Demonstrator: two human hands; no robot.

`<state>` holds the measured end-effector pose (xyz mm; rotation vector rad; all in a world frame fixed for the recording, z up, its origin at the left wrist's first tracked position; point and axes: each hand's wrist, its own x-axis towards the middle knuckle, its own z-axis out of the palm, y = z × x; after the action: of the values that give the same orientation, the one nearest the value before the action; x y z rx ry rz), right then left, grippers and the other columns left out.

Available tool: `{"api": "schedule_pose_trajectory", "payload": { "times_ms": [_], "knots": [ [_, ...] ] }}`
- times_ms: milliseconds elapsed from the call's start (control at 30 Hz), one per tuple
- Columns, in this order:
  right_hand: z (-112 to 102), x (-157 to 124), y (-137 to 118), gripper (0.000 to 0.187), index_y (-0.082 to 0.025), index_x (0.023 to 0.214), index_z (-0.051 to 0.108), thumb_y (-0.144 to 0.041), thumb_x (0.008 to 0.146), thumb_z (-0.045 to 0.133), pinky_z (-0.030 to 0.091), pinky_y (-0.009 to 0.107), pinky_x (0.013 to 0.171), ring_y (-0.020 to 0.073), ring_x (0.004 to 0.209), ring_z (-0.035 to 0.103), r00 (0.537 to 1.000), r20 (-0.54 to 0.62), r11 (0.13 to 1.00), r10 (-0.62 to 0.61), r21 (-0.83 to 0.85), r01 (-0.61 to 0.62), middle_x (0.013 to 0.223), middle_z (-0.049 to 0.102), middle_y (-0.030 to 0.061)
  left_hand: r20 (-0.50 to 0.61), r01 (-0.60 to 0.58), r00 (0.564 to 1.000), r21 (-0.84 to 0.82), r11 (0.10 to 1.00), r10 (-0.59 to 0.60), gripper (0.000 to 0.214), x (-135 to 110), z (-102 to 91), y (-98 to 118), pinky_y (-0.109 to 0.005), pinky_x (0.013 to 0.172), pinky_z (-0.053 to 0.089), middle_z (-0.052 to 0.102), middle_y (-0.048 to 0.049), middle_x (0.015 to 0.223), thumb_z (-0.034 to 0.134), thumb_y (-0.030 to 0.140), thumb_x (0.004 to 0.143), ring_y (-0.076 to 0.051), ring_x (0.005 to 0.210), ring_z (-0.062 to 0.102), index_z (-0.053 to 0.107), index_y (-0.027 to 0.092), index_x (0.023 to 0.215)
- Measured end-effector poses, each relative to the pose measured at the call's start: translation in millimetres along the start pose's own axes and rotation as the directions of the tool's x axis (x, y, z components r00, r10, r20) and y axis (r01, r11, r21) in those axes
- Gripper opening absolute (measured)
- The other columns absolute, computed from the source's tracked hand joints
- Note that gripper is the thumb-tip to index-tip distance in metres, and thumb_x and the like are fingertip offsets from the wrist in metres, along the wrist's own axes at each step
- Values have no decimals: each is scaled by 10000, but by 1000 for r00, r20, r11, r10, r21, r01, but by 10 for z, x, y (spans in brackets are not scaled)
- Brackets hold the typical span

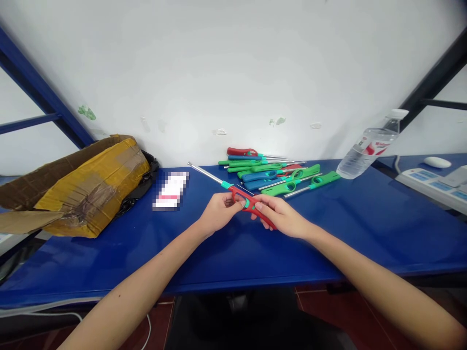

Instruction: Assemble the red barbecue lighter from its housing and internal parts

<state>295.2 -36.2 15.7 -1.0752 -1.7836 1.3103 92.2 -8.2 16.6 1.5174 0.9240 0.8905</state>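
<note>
I hold a red long-nosed lighter (245,198) with a teal collar and a metal tube pointing up and to the left. My left hand (219,211) pinches its red handle near the trigger loop. My right hand (279,214) is wrapped round the rear of the handle. Both hands hover just above the blue table (365,228). Behind them lies a pile of several similar lighters (277,172) in green, blue and red.
A torn cardboard box (76,187) wrapped in yellow tape sits at the left. A small pink-and-white card (170,190) lies beside it. A plastic water bottle (368,148) leans at the right, with a power strip (434,184) and a white mouse (437,162) beyond.
</note>
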Motion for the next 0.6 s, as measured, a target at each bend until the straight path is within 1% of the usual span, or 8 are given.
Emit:
{"api": "schedule_pose_trajectory", "payload": {
  "times_ms": [133, 233, 300, 333, 400, 467, 533, 600],
  "knots": [
    [9, -1, 10, 398, -158, 1173, 584, -483, 977, 463, 422, 201, 439, 80, 511, 528, 998, -47, 999, -30, -29, 29, 849, 657, 39, 48, 20, 999, -70, 997, -16, 335, -2, 4, -7, -248, 663, 433, 670, -31, 819, 755, 429, 763, -143, 755, 603, 670, 130, 889],
    [31, -7, 36, 386, -168, 1184, 575, -477, 977, 469, 434, 206, 455, 84, 526, 541, 997, -59, 998, -49, -39, 47, 861, 662, 41, 40, 33, 999, -80, 996, -30, 322, -12, 6, -14, -243, 658, 426, 689, -42, 807, 775, 411, 747, -144, 749, 612, 684, 122, 856],
    [43, -7, 58, 392, -193, 1233, 545, -479, 972, 479, 440, 217, 458, 91, 522, 544, 997, -50, 998, -53, -41, 51, 862, 670, 34, 24, 49, 999, -70, 996, -47, 311, -14, 16, -29, -242, 654, 424, 702, -49, 789, 771, 405, 749, -143, 735, 613, 701, 114, 832],
    [46, -6, 67, 405, -210, 1256, 529, -481, 956, 512, 444, 224, 458, 94, 511, 537, 997, -50, 997, -56, -52, 54, 857, 671, 24, 13, 52, 999, -67, 996, -51, 306, -11, 24, -42, -242, 656, 426, 711, -53, 796, 768, 402, 751, -142, 732, 614, 709, 113, 832],
    [42, 1, 82, 453, -242, 1277, 520, -463, 894, 620, 466, 248, 488, 103, 519, 538, 993, -73, 988, -91, -129, 81, 878, 673, 11, -19, 49, 999, -67, 997, -51, 301, 3, 42, -75, -240, 655, 435, 727, -60, 830, 763, 399, 749, -139, 731, 615, 717, 113, 833],
    [26, 10, 90, 461, -252, 1229, 569, -407, 820, 717, 503, 284, 584, 134, 607, 585, 978, -115, 953, -171, -270, 135, 930, 682, 13, -40, 49, 998, -63, 997, -52, 310, 22, 55, -112, -240, 649, 446, 736, -69, 868, 752, 406, 753, -143, 736, 619, 723, 114, 854],
    [1, 18, 93, 386, -243, 1150, 627, -356, 798, 735, 511, 315, 692, 178, 734, 630, 961, -135, 904, -243, -391, 173, 962, 697, 19, -45, 50, 998, -44, 998, -52, 329, 33, 52, -134, -245, 647, 464, 741, -75, 890, 721, 418, 775, -156, 753, 631, 730, 115, 904],
    [-26, 24, 95, 315, -236, 1105, 661, -342, 813, 711, 500, 325, 730, 201, 788, 643, 957, -128, 872, -259, -458, 175, 938, 712, 18, -59, 51, 997, 28, 998, -49, 344, 16, 34, -128, -257, 650, 484, 742, -72, 876, 666, 437, 819, -170, 762, 644, 737, 121, 936]
  ]
}}
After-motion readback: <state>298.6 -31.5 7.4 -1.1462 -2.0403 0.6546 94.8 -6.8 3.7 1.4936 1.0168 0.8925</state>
